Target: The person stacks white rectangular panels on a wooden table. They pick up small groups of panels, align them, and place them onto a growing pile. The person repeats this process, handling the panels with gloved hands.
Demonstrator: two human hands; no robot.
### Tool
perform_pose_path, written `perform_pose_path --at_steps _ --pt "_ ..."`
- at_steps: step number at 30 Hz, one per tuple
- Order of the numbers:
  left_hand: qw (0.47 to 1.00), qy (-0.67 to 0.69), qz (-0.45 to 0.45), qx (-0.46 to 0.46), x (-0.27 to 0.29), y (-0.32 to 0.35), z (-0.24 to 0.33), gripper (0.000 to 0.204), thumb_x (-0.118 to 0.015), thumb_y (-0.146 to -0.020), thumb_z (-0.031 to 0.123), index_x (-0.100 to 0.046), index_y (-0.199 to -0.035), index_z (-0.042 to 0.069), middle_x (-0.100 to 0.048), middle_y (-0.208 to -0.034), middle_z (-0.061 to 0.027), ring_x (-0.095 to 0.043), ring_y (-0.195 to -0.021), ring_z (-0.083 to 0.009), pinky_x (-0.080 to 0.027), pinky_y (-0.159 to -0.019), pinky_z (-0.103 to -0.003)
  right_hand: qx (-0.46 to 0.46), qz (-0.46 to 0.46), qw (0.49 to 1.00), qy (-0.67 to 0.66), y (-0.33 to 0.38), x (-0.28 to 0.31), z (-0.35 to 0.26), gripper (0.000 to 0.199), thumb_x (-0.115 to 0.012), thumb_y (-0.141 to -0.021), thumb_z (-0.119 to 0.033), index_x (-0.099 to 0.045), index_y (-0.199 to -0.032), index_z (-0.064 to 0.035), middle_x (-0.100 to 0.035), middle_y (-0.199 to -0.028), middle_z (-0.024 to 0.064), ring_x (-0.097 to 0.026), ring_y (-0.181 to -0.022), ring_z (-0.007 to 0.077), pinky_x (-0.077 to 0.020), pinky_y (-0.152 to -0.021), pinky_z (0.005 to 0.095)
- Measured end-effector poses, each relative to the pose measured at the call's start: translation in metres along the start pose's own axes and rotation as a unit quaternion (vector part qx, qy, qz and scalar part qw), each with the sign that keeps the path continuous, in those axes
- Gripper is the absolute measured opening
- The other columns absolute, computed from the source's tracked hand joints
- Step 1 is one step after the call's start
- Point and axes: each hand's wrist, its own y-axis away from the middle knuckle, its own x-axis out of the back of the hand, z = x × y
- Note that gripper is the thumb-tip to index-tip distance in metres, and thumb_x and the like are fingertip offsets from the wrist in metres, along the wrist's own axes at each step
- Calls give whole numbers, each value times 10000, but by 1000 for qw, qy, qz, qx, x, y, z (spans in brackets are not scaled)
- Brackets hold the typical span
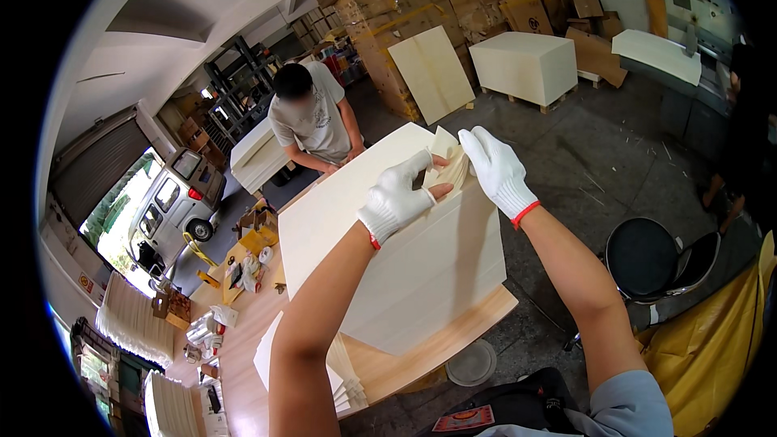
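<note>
A tall stack of cream paper sheets (405, 283) stands on the wooden table in front of me. At its far right corner, several loose sheets (458, 163) are bent up and fanned. My left hand (399, 197), in a white glove with bare thumb and fingertip showing, grips these fanned sheets from the left. My right hand (492, 168), gloved in white with a red cuff, rests along their right side, its fingers stretched out and close together. Whether its palm touches the sheets is hard to tell.
Across the table (243, 348) a co-worker (314, 117) bends over the stack's far side. Tape rolls and small boxes lie left. More paper lies beside my left forearm. A black stool (643, 255) and yellow cover (704, 356) are at right; a paper-stacked pallet (526, 69) stands behind.
</note>
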Motion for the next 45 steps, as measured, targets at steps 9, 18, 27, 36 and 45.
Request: perform_pose_path --at_steps 9,18,27,36,45 --pt "994 20 45 -102 0 -4 -23 367 -654 -995 198 -654 -1344 84 -622 -869 -28 -573 -787 -109 -473 -726 -293 -19 -10 1000 -13 2 1 -8 613 -360 -1084 -620 -565 -939 -60 -620 -822 211 -619 -855 444 -450 -762 504" --pt "996 -31 26 -75 -1 -3 -17 335 -668 -1004 226 -673 -1308 87 -608 -810 -22 -586 -752 -105 -484 -715 -300 -18 7 1000 -16 2 -2 -4 577 -432 -1071 -604 -557 -941 -56 -587 -784 159 -608 -796 372 -452 -749 446" --pt "993 -27 56 -102 -3 -2 -15 344 -672 -991 161 -668 -1330 103 -628 -797 -38 -601 -714 -120 -500 -702 -312 -30 3 999 -15 2 0 -6 591 -421 -1068 -622 -570 -946 -63 -604 -754 147 -623 -774 364 -458 -738 450" --pt "995 -57 34 -78 1 0 -13 329 -649 -993 170 -672 -1316 112 -647 -845 -62 -602 -762 -143 -505 -746 -326 -33 6 999 -32 3 -4 -4 564 -454 -1070 -598 -574 -948 -60 -585 -742 120 -593 -722 289 -456 -735 407" --pt "998 -21 32 -57 -1 1 -9 390 -762 -939 223 -676 -1303 113 -642 -789 -33 -612 -695 -116 -507 -692 -335 -42 4 998 -35 3 -4 -6 562 -460 -1067 -600 -574 -955 -61 -589 -756 122 -604 -736 289 -462 -740 408"
